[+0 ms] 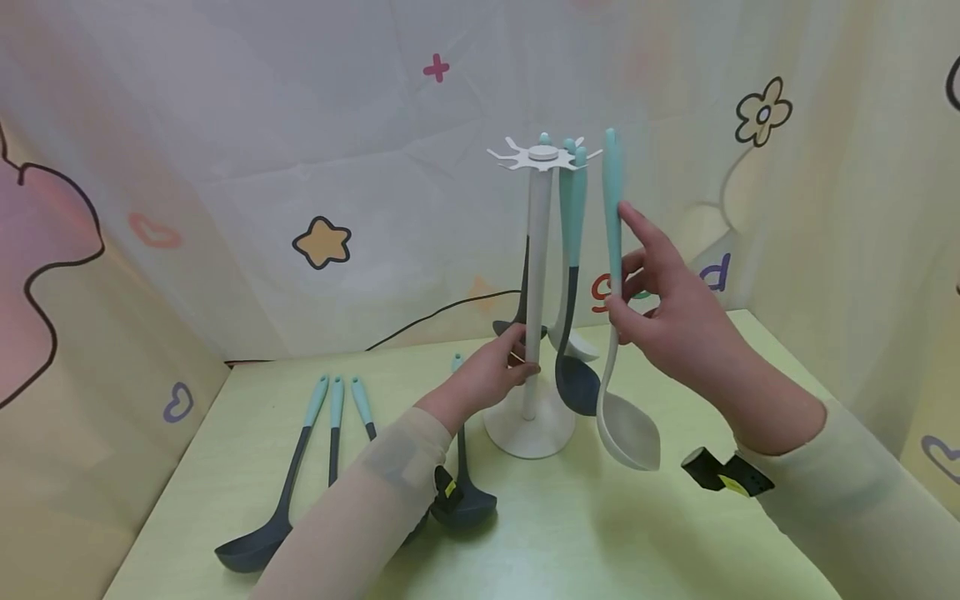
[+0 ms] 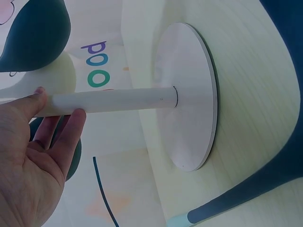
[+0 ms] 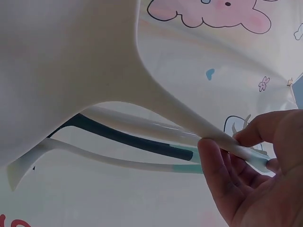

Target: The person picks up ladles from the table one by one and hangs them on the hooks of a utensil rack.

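A white utensil stand with a hooked top ring rises from a round base. My left hand grips its pole low down; the left wrist view shows thumb and fingers around the pole. To the right of the stand, my right hand pinches a white ladle by its mint handle, upright with the bowl down. The handle's top is level with the hooks and just outside them. On the stand hang a dark-headed utensil, a white-headed one and, behind the pole, a dark one.
Several dark utensils with mint handles lie on the pale table, among them a ladle at the left and another ladle before the stand's base. My left sleeve covers part of them. A patterned cloth stands behind.
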Action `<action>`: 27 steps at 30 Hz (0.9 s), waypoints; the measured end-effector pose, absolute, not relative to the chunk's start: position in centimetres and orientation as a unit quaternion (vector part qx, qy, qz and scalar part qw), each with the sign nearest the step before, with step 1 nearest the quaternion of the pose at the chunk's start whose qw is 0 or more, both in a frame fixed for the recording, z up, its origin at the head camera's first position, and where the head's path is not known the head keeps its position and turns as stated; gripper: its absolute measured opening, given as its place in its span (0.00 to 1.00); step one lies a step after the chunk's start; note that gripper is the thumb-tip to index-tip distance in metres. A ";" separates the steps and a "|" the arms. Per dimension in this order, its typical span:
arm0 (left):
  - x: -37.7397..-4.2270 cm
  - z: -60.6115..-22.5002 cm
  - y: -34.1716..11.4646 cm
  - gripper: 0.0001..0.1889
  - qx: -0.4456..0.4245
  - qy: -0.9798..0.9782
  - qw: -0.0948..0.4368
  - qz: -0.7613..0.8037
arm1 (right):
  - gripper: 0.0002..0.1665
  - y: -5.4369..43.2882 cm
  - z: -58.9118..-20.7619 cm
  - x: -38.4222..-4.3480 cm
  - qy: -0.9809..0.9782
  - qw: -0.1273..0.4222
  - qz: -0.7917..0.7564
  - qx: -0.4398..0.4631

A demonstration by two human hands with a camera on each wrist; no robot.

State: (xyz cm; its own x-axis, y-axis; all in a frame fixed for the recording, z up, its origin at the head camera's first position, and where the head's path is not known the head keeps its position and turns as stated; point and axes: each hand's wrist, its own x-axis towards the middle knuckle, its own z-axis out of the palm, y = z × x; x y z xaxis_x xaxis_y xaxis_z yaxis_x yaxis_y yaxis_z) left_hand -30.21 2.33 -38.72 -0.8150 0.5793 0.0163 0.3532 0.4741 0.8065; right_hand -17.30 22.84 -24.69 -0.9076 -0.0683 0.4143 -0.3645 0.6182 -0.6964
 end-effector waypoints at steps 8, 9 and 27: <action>-30.2 -38.7 2.4 0.23 0.276 0.847 0.127 0.435 | 0.52 22.4 -25.2 -16.8 -0.894 0.176 0.390 0.133; -30.2 -38.7 2.4 0.22 0.277 0.847 0.127 0.435 | 0.52 22.3 -25.2 -16.7 -0.895 0.174 0.387 0.134; -30.0 -38.7 2.4 0.18 0.280 0.857 0.120 0.416 | 0.52 21.9 -25.4 -17.2 -0.911 0.156 0.359 0.128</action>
